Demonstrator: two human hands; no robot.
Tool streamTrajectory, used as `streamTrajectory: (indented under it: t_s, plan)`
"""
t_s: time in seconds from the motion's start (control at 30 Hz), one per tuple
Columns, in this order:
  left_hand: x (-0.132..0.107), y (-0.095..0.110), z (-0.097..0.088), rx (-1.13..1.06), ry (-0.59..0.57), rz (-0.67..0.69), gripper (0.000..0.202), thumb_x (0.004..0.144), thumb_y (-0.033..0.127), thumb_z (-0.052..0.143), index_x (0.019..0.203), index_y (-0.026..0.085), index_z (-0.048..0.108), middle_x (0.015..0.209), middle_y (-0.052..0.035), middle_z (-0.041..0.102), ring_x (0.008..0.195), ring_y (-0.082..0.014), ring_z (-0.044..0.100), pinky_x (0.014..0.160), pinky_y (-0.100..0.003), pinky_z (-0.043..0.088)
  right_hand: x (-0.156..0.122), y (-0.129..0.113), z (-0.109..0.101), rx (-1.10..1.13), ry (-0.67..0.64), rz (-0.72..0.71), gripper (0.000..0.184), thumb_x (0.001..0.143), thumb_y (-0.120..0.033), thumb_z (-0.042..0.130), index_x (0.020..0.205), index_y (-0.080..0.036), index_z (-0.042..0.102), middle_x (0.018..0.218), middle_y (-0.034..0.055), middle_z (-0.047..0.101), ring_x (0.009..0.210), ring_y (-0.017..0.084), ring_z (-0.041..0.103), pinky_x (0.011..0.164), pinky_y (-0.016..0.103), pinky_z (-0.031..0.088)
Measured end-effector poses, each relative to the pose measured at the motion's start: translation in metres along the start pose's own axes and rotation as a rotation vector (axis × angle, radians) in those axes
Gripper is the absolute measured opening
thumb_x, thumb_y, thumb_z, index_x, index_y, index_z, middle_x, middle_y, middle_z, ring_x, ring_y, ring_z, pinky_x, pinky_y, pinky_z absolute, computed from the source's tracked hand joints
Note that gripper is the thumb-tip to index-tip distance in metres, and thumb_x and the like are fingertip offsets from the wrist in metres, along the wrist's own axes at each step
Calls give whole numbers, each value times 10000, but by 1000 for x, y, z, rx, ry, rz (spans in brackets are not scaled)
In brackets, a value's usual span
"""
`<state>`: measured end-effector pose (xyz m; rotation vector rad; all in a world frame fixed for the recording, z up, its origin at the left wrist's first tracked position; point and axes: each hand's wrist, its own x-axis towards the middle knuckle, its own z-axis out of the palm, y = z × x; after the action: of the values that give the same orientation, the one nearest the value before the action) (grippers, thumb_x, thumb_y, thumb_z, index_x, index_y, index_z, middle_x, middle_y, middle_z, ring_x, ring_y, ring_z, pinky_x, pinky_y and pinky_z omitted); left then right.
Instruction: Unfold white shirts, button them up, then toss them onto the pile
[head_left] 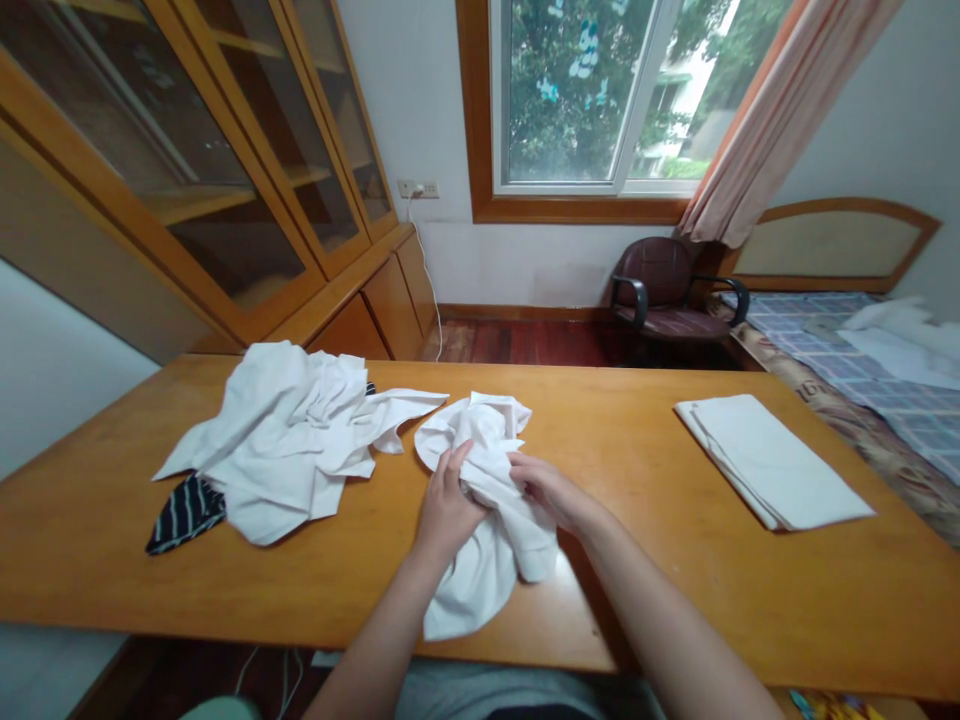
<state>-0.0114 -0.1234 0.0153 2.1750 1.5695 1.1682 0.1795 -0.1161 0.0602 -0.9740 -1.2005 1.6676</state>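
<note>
A crumpled white cloth [487, 590] lies bunched on the wooden table in front of me; whether it is a garment cannot be made out. My left hand [448, 508] rests on its left side, fingers bent over the fabric and thumb tucked into the folds. On the opposite side, my right hand [551, 490] pinches a fold between curled fingers, their tips partly hidden. To the left is a loose heap of white cloth [300, 430], with a dark striped cloth [186, 515] poking out from under it. A flat, folded white cloth [772, 460] sits at the right.
The wooden table [637, 430] spans the view, its front edge close to my body. Beyond it are a glass-door cabinet [247, 180], a window, a dark red armchair [664, 285] and a bed [862, 340]. A white cord [426, 265] hangs from the wall socket.
</note>
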Motion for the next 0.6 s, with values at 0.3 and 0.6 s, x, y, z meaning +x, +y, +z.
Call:
streamTrajectory:
  t_s: [0.3,0.6]
  plan:
    - [30,-10,-92,13,349,-176,834,618,265,776,1390,240,463,1279,-107,629,1152,-311,627,949,-398,526,7,-3,-27,-8,154,-37,353,765,-500,720,941,-198,772,1025,100,749,1006,247,646,896,366,458]
    - [119,-24,-261,601,722,36,913,628,348,784,1417,97,400,1512,-165,370,1413,-308,347,1139,-474,328,-21,39,-73,145,369,-7,336,716,-443,791,913,-173,750,889,92,730,759,172,623,757,330,486]
